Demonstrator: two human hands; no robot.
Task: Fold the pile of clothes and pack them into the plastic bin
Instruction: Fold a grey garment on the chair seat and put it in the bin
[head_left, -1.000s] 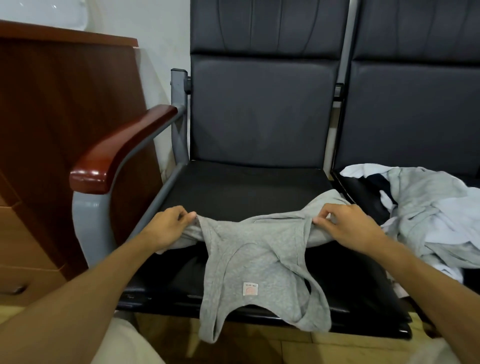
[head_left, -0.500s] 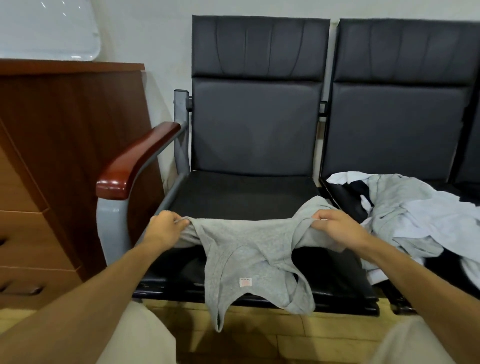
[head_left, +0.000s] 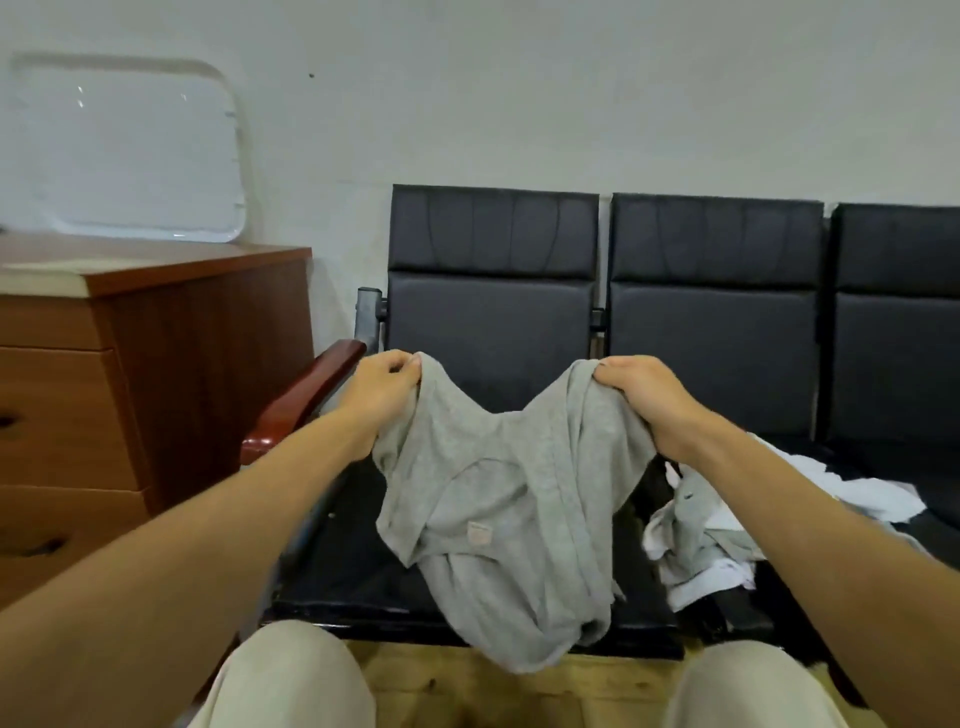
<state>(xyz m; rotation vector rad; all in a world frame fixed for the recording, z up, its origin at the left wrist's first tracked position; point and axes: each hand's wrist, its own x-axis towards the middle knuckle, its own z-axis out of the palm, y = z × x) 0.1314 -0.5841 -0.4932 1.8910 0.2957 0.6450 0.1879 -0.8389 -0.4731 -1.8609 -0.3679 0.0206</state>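
Note:
A grey tank top (head_left: 498, 509) with a small label hangs in the air over the left black seat (head_left: 363, 582). My left hand (head_left: 382, 387) pinches one top corner of it and my right hand (head_left: 644, 397) grips the other. Its lower end droops past the seat's front edge. A pile of grey, white and black clothes (head_left: 727, 540) lies on the middle seat, to the right of the top. No plastic bin body is in view.
A row of black chairs (head_left: 711, 332) stands against the white wall, with a wooden armrest (head_left: 306, 400) at its left end. A wooden drawer cabinet (head_left: 130, 384) stands at the left, and a clear plastic lid (head_left: 135, 150) leans on the wall above it. My knees (head_left: 291, 675) are at the bottom.
Both hands have lifted the grey tank top off the seat and raised it in front of the chair back. The camera has tilted up.

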